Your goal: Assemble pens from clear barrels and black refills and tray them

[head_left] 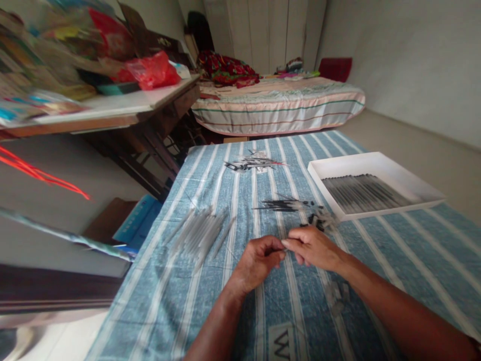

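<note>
My left hand (262, 258) and my right hand (314, 247) meet over the middle of the cloth, fingertips pinched together. Whatever sits between them is mostly covered by the fingers and too small to name. Left of my left hand lies a pile of grey, see-through pen barrels (201, 233). Just beyond my hands is a bundle of thin black pen refills (281, 204). Small black and clear pen parts (321, 219) are heaped by my right hand. A few clear little pieces (337, 292) lie under my right forearm.
A white box (379, 213) at the right holds a row of dark, slim pens (361, 193). More thin sticks (257, 163) lie at the far end of the striped tablecloth (233, 311). A cluttered side table (128, 105) stands left; a bed (278, 108) is beyond.
</note>
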`<action>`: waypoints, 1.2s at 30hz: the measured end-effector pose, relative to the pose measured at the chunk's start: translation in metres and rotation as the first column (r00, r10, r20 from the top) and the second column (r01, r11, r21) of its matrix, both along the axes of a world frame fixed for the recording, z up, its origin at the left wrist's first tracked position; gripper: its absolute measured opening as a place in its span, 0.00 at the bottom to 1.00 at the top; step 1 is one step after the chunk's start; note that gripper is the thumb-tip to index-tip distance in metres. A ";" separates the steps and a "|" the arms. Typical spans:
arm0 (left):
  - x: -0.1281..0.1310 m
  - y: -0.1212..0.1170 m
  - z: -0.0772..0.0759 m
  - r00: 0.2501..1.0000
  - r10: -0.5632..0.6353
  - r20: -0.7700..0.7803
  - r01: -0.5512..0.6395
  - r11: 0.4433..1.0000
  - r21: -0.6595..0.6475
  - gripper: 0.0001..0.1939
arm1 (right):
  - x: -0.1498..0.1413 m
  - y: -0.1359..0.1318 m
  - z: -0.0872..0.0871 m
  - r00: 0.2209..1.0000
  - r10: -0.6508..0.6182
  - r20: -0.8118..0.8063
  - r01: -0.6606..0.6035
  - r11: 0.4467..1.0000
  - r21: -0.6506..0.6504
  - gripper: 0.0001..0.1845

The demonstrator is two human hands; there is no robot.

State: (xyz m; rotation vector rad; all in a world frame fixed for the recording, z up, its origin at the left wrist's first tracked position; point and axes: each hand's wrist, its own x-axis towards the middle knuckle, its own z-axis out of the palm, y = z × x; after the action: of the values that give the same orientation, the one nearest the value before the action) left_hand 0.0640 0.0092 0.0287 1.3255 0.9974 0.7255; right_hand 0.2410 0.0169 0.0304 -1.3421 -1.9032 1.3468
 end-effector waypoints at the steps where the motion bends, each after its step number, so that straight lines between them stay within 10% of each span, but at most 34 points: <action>1: 0.000 0.000 -0.001 1.000 0.000 -0.006 0.000 1.000 0.010 0.05 | -0.001 0.000 0.000 1.000 -0.005 0.014 0.006 1.000 -0.009 0.17; 8: 0.000 0.001 -0.008 0.980 0.084 -0.182 -0.042 0.974 0.222 0.04 | -0.006 0.002 -0.001 0.996 -0.084 0.001 0.084 0.992 -0.093 0.18; 16: -0.009 0.007 0.001 0.929 -0.034 -0.369 0.167 0.928 0.333 0.10 | -0.001 0.006 -0.001 0.992 -0.122 -0.025 0.121 0.992 -0.036 0.20; 28: -0.017 0.012 0.011 0.901 0.434 -0.019 -0.430 0.898 0.097 0.10 | 0.036 0.038 -0.001 0.927 -0.249 0.281 0.138 0.922 0.363 0.13; 36: -0.017 0.017 0.005 0.850 0.512 0.124 -0.503 0.859 -0.093 0.11 | 0.064 0.014 0.005 0.694 -0.066 0.717 -0.104 0.976 0.191 0.06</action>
State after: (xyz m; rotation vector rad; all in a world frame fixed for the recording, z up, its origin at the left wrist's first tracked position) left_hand 0.0469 0.0257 0.0335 0.9409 1.2574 1.1680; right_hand 0.3048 0.0310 0.0356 -1.9176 -2.4643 0.5814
